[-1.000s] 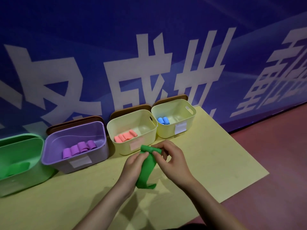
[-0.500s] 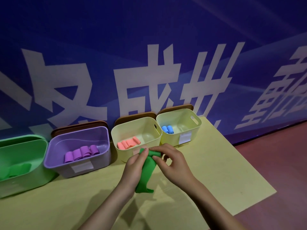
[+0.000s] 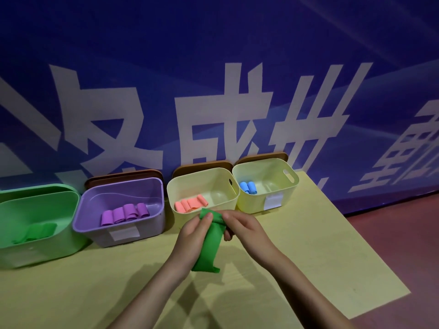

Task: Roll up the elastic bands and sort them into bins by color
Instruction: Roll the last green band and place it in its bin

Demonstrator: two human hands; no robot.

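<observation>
A green elastic band (image 3: pixel 208 245) hangs over the yellow table (image 3: pixel 308 245), its top end partly rolled. My left hand (image 3: pixel 192 236) pinches the rolled top from the left. My right hand (image 3: pixel 244 227) pinches it from the right. The loose tail reaches down to the table. Four bins stand in a row at the back: a green bin (image 3: pixel 35 248) with green rolls, a purple bin (image 3: pixel 152 224) with several purple rolls (image 3: pixel 124 213), a pale yellow bin (image 3: pixel 228 200) with orange rolls (image 3: pixel 191 203), and another pale yellow bin (image 3: pixel 292 186) with two blue rolls (image 3: pixel 248 187).
A blue wall with large white characters (image 3: pixel 213 127) rises right behind the bins. Brown lids (image 3: pixel 123 178) lean behind three bins. The table's right edge drops to a reddish floor (image 3: pixel 392 245).
The rolled top of the green band has grown slightly and the hanging tail is shorter. Both hands stay on it. My head has tilted up a little.
</observation>
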